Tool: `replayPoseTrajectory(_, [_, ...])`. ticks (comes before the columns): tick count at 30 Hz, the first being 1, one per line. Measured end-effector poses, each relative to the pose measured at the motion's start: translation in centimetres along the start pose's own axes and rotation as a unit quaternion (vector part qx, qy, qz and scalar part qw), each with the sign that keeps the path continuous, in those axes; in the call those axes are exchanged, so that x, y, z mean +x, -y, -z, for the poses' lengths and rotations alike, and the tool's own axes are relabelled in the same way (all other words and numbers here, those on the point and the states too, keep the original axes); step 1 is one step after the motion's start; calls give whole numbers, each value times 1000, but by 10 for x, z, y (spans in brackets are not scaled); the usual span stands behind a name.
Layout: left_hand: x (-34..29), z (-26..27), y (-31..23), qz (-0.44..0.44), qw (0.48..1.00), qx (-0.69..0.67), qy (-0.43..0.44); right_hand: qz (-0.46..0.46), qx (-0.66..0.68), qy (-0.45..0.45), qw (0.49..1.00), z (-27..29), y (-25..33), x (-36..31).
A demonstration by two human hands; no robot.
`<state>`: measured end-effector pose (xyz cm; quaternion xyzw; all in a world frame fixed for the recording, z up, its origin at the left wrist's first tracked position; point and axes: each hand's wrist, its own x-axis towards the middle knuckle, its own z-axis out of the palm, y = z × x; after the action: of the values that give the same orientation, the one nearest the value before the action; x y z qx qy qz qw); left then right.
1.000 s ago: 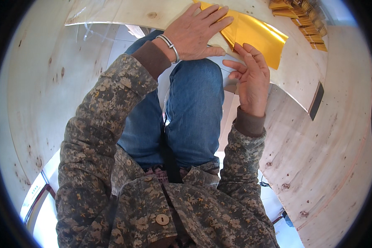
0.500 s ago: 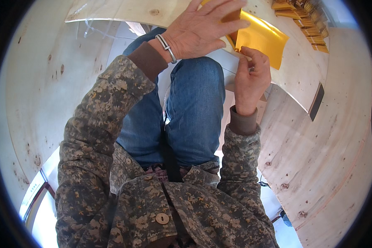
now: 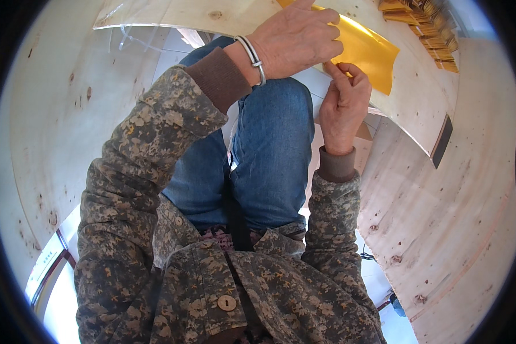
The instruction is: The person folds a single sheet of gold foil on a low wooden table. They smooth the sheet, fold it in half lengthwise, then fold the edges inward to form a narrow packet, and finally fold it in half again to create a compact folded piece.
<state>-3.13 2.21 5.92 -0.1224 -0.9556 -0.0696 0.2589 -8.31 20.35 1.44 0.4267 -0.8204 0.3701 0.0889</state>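
A shiny gold foil sheet (image 3: 368, 54) lies on the pale wooden board in front of me, its near left edge between my hands. My left hand (image 3: 295, 41), with a metal bangle at the wrist, reaches over the left part of the sheet. Its fingers are curled in and their tips meet the near edge, though the thumb is hidden. From the near side my right hand (image 3: 345, 106) pinches that same edge between thumb and forefinger, close beside the left fingertips. Part of the sheet is covered by the left hand.
Rows of folded gold foil pieces (image 3: 427, 31) stand at the far right of the wooden board (image 3: 424, 112). A dark strip (image 3: 441, 141) sits at the board's right corner. Clear plastic strands (image 3: 129, 37) hang at its left edge. My knees are below the board.
My left hand has gone from spread fingers to curled ones and shifted slightly right, down to the sheet's near edge. The right hand has moved slightly left, still pinching.
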Motion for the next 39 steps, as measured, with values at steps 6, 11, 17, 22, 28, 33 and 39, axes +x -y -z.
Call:
replayPoseTrajectory(6, [0,0,-1,4,1000,19,-4,18,-27,19,999,4,-2,1])
replayPoseTrajectory(11, [1,2,-1,11,1000,28,-2,8,-26,40,999,7,-2,1])
replayPoseTrajectory(17, [1,1,-1,7,1000,23,-12,39,-33,45,998,8,-6,1])
replayPoseTrajectory(22, [2,1,-1,13,1000,23,0,33,-17,37,999,6,-6,0])
replayPoseTrajectory(28, [5,-2,-1,22,999,35,3,6,67,43,997,9,-10,4])
replayPoseTrajectory(33, [5,-6,1,19,1000,15,-17,-11,124,54,991,16,-16,5])
replayPoseTrajectory(39, [6,-11,5,7,1000,19,-18,57,32,63,996,17,-10,2])
